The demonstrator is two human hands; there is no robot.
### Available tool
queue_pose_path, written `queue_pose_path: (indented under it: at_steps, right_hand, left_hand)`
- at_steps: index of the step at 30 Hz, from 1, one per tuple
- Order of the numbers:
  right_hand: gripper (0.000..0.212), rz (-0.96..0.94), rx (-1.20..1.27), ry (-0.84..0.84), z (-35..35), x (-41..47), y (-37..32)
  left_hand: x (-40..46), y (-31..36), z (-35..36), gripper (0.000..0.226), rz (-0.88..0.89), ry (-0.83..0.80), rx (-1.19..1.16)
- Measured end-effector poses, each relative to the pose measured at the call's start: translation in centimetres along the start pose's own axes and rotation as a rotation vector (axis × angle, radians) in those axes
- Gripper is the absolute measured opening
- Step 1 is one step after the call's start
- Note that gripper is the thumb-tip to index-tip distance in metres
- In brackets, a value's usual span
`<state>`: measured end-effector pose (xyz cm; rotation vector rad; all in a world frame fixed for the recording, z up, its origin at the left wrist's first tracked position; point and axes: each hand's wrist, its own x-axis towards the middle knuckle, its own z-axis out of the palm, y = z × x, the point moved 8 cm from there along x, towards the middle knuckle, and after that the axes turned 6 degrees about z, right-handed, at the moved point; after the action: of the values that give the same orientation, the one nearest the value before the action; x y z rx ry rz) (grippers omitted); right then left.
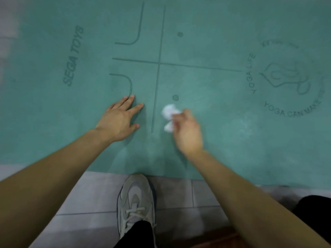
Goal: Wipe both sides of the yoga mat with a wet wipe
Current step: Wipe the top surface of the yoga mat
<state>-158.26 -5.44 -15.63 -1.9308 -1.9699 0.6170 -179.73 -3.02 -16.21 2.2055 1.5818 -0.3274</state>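
Grey tiled floor (pixel 179 196) with a teal yoga mat (pixel 215 86) spread flat across it.
The mat's near edge is laid along the tiles; a grey laced sneaker (pixel 136 203) is planted on the floor just beside that edge, toe almost touching it.

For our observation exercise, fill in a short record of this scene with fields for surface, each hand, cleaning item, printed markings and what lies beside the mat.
surface: green yoga mat spread flat on a tiled floor
left hand: fingers straight, pressed flat on the mat
right hand: holds a crumpled white wet wipe against the mat; blurred
markings: alignment lines, two dots, "SEGA TOYS" text, a round "YOGA LIFE" logo
beside the mat: a grey laced sneaker on the tiles at the mat's near edge
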Motion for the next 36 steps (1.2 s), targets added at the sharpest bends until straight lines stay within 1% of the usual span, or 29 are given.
queue_pose_path:
  at_steps: [1, 2, 3, 4, 7, 8, 9, 10, 12, 13, 14, 15, 17, 18, 19, 20, 22, 23, 24, 25, 27, 28, 29, 30, 32, 33, 34, 35, 36]
  right_hand:
    - [0.024, -0.249, -0.028, -0.141, 1.8, -2.2, -3.0]
    - [0.022, -0.413, -0.039, -0.228, 2.2, -3.2, -4.1]
    - [0.02, -0.423, -0.028, -0.259, 1.3, -2.3, -3.2]
    - [0.018, -0.336, -0.061, -0.204, -0.4, -0.3, -1.0]
    - [0.022, 0.246, -0.1, 0.247, -6.6, 3.0, 7.6]
    - [0.023, 0.364, -0.071, 0.296, -6.4, 1.5, 8.0]
    - [0.022, 0.322, -0.049, 0.281, -4.7, -0.1, 6.3]
    - [0.02, 0.182, -0.014, 0.166, -2.1, -1.9, 3.1]
    - [0.023, -0.304, -0.063, -0.189, 3.0, -6.6, -3.3]
    - [0.025, -0.453, -0.124, -0.284, 3.3, -7.2, -3.9]
    - [0.025, -0.469, -0.162, -0.265, 2.1, -5.8, -2.4]
    - [0.023, -0.338, -0.173, -0.163, -0.1, -3.5, 0.3]
    - [0.021, 0.135, -0.119, 0.168, -5.5, -0.5, 6.8]
    - [0.021, 0.312, -0.07, 0.248, -6.1, -1.0, 8.3]
    - [0.021, 0.336, -0.036, 0.254, -5.1, -2.0, 7.1]
    - [0.022, 0.21, -0.003, 0.169, -2.8, -3.1, 3.7]
    - [0.028, -0.261, -0.015, -0.15, 2.7, -7.3, -3.7]
    - [0.03, -0.415, -0.043, -0.233, 3.6, -8.5, -4.7]
    - [0.03, -0.43, -0.073, -0.229, 2.8, -7.7, -3.7]
    - [0.029, -0.312, -0.09, -0.14, 1.1, -5.9, -1.2]
    - [0.027, 0.198, -0.058, 0.168, -4.1, -3.7, 6.2]
    - [0.026, 0.39, -0.014, 0.278, -5.2, -4.5, 8.4]
    - [0.024, 0.451, 0.007, 0.311, -4.7, -5.7, 7.9]
    - [0.022, 0.356, 0.037, 0.244, -2.8, -6.8, 5.0]
    - [0.021, -0.078, 0.045, -0.071, 2.4, -10.3, -2.3]
    - [0.021, -0.246, 0.016, -0.19, 3.5, -11.8, -3.6]
    - [0.022, -0.292, -0.028, -0.217, 3.1, -11.7, -2.7]
    - [0.021, -0.222, -0.067, -0.142, 1.5, -10.5, -0.2]
    - [0.021, -0.058, -0.094, -0.011, -1.1, -9.5, 3.1]
  left_hand:
    - [-0.7, 0.2, 0.1, 0.086, 0.0, -0.009, -0.012]
    - [-1.5, 0.2, 0.4, 0.088, 0.004, -0.025, -0.015]
    - [-2.3, 0.2, 0.8, 0.091, 0.013, -0.045, -0.009]
    - [-3.1, 0.1, 1.2, 0.095, 0.027, -0.063, 0.003]
    - [-5.1, -0.3, 2.1, 0.112, 0.034, -0.083, 0.038]
    - [-5.2, -0.2, 1.9, 0.116, 0.025, -0.076, 0.048]
    - [-5.0, 0.1, 1.6, 0.119, 0.013, -0.07, 0.053]
    - [-4.8, 0.4, 1.2, 0.12, 0.0, -0.069, 0.057]
    - [-4.4, 0.7, 0.5, 0.121, -0.021, -0.063, 0.065]
    - [-4.3, 0.8, 0.4, 0.12, -0.026, -0.055, 0.064]
    - [-4.3, 0.8, 0.3, 0.12, -0.028, -0.046, 0.058]
    - [-4.3, 0.8, 0.4, 0.119, -0.03, -0.037, 0.048]
    - [-4.5, 0.7, 0.7, 0.118, -0.036, -0.024, 0.029]
    - [-4.6, 0.7, 0.8, 0.118, -0.036, -0.023, 0.026]
    - [-4.6, 0.8, 0.8, 0.119, -0.032, -0.024, 0.025]
    - [-4.5, 0.9, 0.7, 0.119, -0.032, -0.024, 0.023]
    - [-4.4, 1.1, 0.6, 0.119, -0.044, -0.026, 0.015]
    - [-4.5, 1.0, 0.7, 0.119, -0.048, -0.029, 0.009]
    - [-4.6, 1.0, 0.9, 0.119, -0.045, -0.033, 0.006]
    - [-4.8, 0.9, 1.2, 0.119, -0.031, -0.04, 0.007]
    - [-5.3, 0.7, 2.0, 0.118, 0.002, -0.068, 0.013]
    - [-5.4, 0.7, 2.2, 0.116, 0.012, -0.089, 0.006]
    - [-5.4, 0.8, 2.1, 0.114, 0.019, -0.108, -0.011]
    - [-5.3, 1.1, 1.8, 0.114, 0.025, -0.12, -0.029]
    - [-4.7, 2.2, 1.1, 0.12, 0.041, -0.142, -0.035]
    - [-4.5, 2.8, 1.0, 0.126, 0.053, -0.154, -0.017]
    - [-4.4, 3.4, 1.2, 0.132, 0.066, -0.167, 0.01]
    - [-4.5, 3.9, 1.5, 0.138, 0.077, -0.181, 0.039]
    - [-4.7, 4.2, 2.0, 0.143, 0.084, -0.192, 0.064]
